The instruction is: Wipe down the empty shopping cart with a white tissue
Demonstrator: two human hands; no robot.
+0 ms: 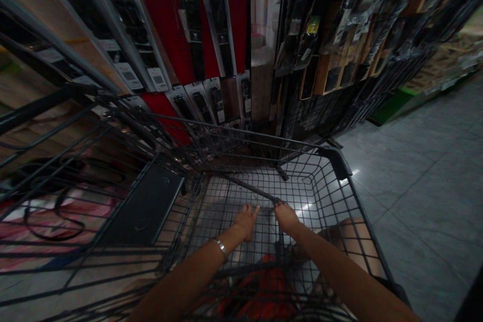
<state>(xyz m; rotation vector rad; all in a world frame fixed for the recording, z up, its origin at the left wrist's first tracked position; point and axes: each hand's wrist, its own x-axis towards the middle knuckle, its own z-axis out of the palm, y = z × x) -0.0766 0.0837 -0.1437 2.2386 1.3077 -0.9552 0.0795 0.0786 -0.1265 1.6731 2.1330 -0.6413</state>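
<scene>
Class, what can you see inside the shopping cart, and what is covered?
The right hand grips a dark rod; the left hand is open beside it. The forearms hide part of the wire mesh.

The view is dim and soft, with white glare on the floor [418,176] and stretched edges.

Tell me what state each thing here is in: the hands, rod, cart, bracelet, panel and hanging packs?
Left hand, fingers spread, seemingly empty.
Right hand, closed on one end of the rod.
Rod, slanting, held at its near end.
Cart, upright, open at the top.
Bracelet, around the left wrist.
Panel, tilted.
Packs, hanging in rows; whether sealed, I cannot tell.
</scene>
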